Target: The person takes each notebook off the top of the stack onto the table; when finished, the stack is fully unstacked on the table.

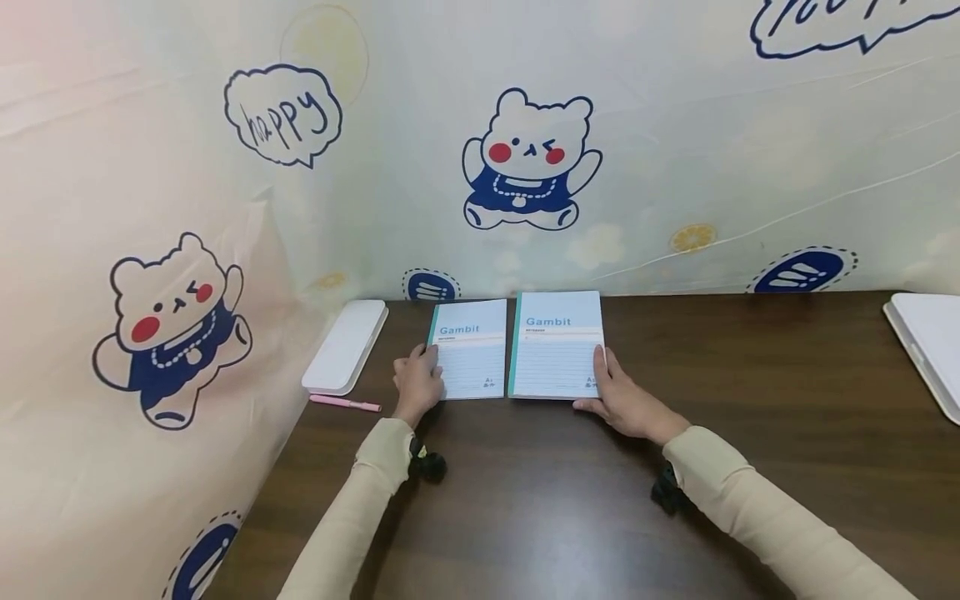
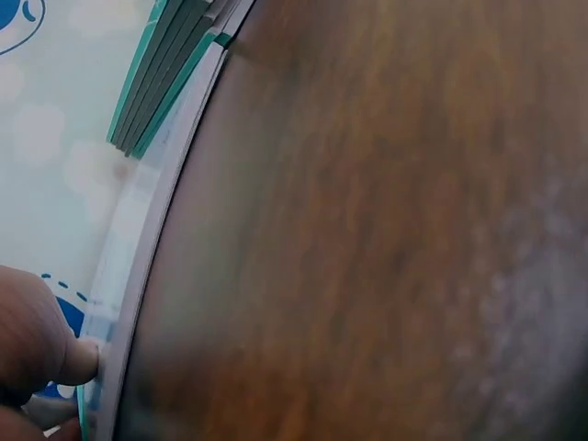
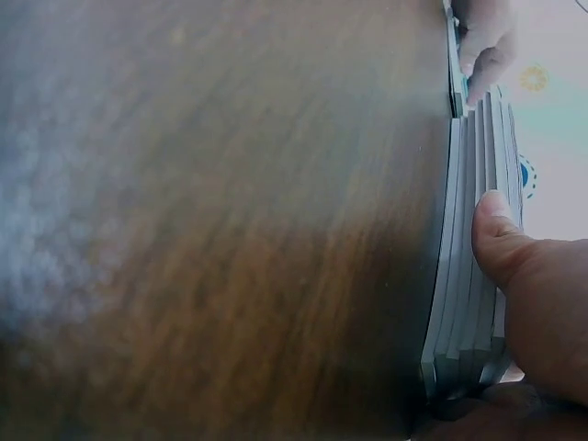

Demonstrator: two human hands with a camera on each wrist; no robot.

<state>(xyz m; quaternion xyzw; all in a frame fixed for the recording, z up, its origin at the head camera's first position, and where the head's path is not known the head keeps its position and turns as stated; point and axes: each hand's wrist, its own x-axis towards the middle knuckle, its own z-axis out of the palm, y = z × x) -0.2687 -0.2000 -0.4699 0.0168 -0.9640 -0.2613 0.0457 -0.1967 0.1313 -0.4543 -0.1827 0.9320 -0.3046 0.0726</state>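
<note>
Two piles of pale blue "Gambit" notebooks lie side by side on the table, a narrow gap between them. The left one, a thin notebook, has my left hand at its left edge, holding it with bent fingers and the thumb near the front corner. To the right is a thicker stack of notebooks with green spines; several layers show in the right wrist view. My right hand grips that stack at its front right corner, thumb against the front edge. The fingers beneath the left hand are partly hidden.
A white flat case lies at the table's left, with a pink pen along its front. Another white object sits at the far right edge. A printed curtain hangs behind the dark wooden table.
</note>
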